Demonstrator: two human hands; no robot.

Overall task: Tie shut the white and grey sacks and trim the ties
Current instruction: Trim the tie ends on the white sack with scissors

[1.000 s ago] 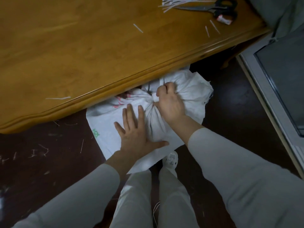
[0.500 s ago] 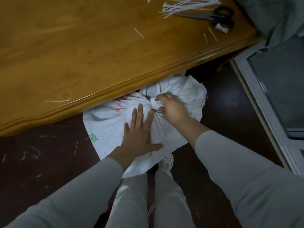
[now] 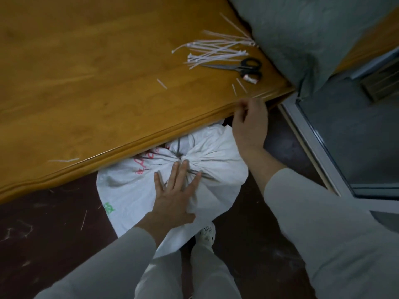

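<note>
Overhanging white sack (image 3: 218,147): table edge (image 3: 121,151); scissors (image 3: 244,66) above.

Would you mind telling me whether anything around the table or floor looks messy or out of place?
Yes: short cut-off tie ends lie scattered on the wooden table, apart from the cable-tie pile beside the scissors. More pale snippets litter the dark floor left of the white sack.

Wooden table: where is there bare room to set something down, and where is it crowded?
The table is bare across its left and middle, apart from single offcuts. The far right corner is crowded: zip ties, scissors and the grey sack. The right hand is at that edge.
</note>
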